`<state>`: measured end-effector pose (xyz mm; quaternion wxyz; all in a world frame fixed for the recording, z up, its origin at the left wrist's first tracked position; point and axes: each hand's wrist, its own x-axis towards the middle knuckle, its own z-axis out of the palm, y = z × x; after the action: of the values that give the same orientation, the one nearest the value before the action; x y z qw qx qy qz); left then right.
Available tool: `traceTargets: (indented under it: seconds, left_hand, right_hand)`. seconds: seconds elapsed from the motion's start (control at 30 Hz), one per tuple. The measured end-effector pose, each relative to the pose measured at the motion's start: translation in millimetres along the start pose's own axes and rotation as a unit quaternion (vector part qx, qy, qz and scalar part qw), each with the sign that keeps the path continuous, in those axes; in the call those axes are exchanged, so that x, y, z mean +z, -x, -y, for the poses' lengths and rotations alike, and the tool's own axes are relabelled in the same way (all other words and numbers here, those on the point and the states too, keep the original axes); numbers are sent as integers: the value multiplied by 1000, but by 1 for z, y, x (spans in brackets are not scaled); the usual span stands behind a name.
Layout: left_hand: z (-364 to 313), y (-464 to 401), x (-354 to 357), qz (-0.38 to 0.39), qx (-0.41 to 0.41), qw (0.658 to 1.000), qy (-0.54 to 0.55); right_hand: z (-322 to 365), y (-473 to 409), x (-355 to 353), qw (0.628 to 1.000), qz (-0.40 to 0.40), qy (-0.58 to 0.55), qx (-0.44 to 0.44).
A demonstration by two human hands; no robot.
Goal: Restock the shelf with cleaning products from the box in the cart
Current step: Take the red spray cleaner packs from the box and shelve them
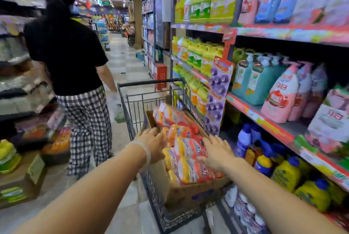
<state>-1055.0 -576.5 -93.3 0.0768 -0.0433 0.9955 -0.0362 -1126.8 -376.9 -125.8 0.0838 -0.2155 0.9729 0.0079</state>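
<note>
cardboard box (188,194): brown, open-topped, seated in the wire cart (151,192) in the aisle, just beside the shelf (268,118) on the right; printing on its side blurred, unreadable. contents: soft packets (186,158) in yellow, orange and red with a white-and-blue label panel, stacked in rows and heaped above the box rim; label writing too blurred to read. left hand (152,144): fingers straight and spread, palm down at the left edge of the heap, touching the packets, gripping nothing; pale band on the wrist. right hand (217,153): fingers straight and spread, laid flat on the top packets at the right side, gripping nothing. shelf stock, right: pink pump bottles (281,96) with red-and-white labels, characters not legible; teal refill jugs (255,81) just beside them; yellow-green jugs (211,5) on the upper tiers; blue-capped yellow bottles (287,173) on the low tier; red price strips along the shelf edges, unreadable. aisle, left: a person in a black top and checked trousers (88,120), standing beside the cart front, back to the camera.
</note>
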Motion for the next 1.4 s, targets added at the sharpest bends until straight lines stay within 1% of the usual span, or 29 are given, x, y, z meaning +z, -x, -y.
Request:
traceTargets:
  seconds: [0.13,0.27,0.33,0.47,0.57,0.67,0.8,0.93,1.0,1.07,1.13,1.17,1.2,1.23,1.33,1.4]
  left_hand:
    - [28,-83,-15,18,-15,1000,-3]
    - [51,-167,-37,0,-11,1000,8]
    - [59,-200,-38,16,-10,1000,14]
    - [76,-265,-26,65,-10,998,0]
    - [87,-315,-19,64,24,998,5]
    - [95,-372,-15,70,62,996,-3]
    - [105,-460,2,94,117,989,-11]
    - [108,-516,18,162,179,970,-5]
    - [108,-537,33,188,197,962,12]
    - [107,-557,49,213,213,953,30]
    - [105,-570,57,244,231,941,24]
    - [105,-575,59,259,237,936,17]
    - [104,-580,62,270,237,933,10]
    - [104,-584,65,273,234,933,10]
    - [103,-594,70,290,209,933,33]
    - [105,-598,70,306,182,934,46]
  right_hand:
    - [-7,-84,-12,1000,8,-15,-7]
    - [-17,-159,-33,999,-13,-32,5]
    - [-19,-186,-36,1000,-6,-29,10]
    - [-23,-237,-23,998,29,-52,26]
    - [-22,-275,-3,992,46,-108,48]
    - [-16,-312,14,977,73,-180,87]
    - [-4,-364,38,949,76,-259,164]
    - [15,-402,53,909,67,-335,238]
    - [21,-415,59,881,67,-378,276]
    - [27,-426,66,854,96,-400,319]
    - [27,-433,72,829,113,-415,357]
    - [25,-435,74,809,115,-440,372]
    - [23,-437,76,780,116,-478,387]
    - [22,-437,77,744,108,-521,405]
    - [26,-436,74,588,76,-658,465]
    - [30,-438,76,512,85,-708,479]
